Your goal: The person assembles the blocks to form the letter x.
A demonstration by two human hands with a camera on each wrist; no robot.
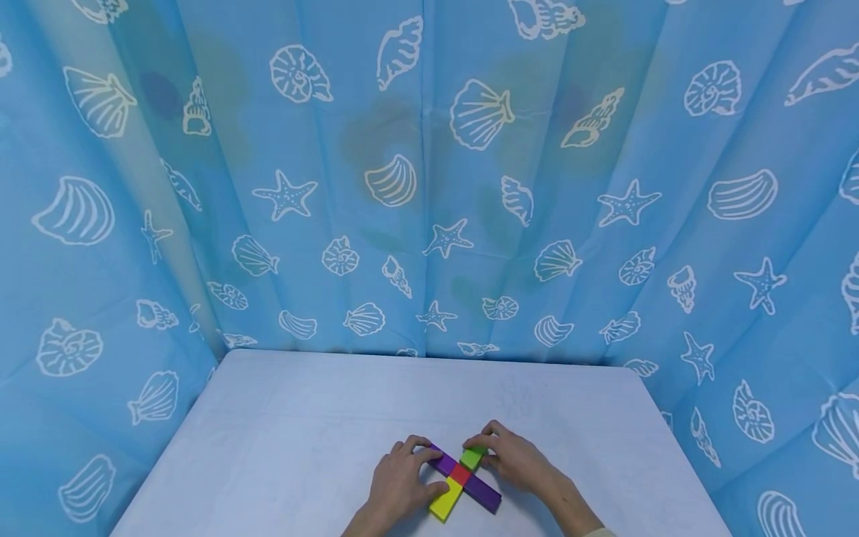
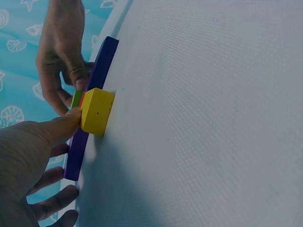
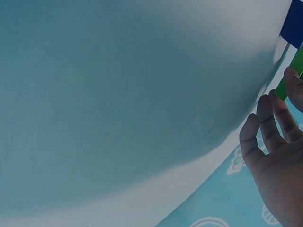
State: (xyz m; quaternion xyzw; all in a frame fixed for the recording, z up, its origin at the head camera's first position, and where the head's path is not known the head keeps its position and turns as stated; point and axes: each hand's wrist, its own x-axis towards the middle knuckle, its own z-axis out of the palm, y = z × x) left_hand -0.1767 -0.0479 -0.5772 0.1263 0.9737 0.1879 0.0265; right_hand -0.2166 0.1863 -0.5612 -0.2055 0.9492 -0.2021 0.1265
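Coloured blocks form an X on the table: a small red block (image 1: pixel 460 473) at the centre, a purple block (image 1: pixel 441 464) at upper left, a dark purple block (image 1: pixel 483 495) at lower right, a yellow block (image 1: pixel 444 504) at lower left and a green block (image 1: pixel 473 458) at upper right. My left hand (image 1: pixel 399 481) touches the yellow block with its thumb and the upper-left purple block with a finger; its other fingers spread loosely. With thumb and fingers, my right hand (image 1: pixel 520 458) pinches the green block. In the right wrist view, only part of the green block (image 3: pixel 296 66) shows.
A white-covered table (image 1: pixel 302 418) lies under the hands. Behind it and along both sides hangs a blue curtain (image 1: pixel 429 283) with white shells and starfish.
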